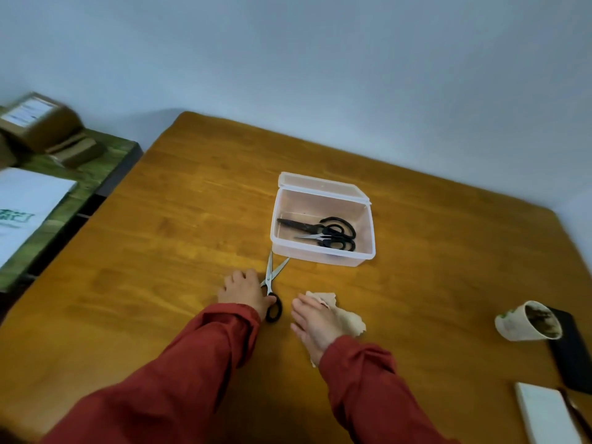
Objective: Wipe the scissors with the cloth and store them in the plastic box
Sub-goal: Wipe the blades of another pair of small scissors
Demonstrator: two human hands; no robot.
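A pair of silver-bladed scissors [273, 277] with black handles lies on the wooden table, blades spread apart and pointing at the plastic box. My left hand [245, 291] lies over the handle end, its thumb at a black loop, fingers curled on it. My right hand [317, 322] rests flat on a crumpled beige cloth [347, 318], fingers straight. The clear plastic box [323, 254] stands just beyond, lid hinged back, holding two black-handled scissors [323, 232].
A tipped white cup [525, 322] with a dark inside lies at the right, beside a black flat object [573, 354] and a white slab [544, 411]. At the left, a green bench [80, 187] carries cardboard boxes and white paper.
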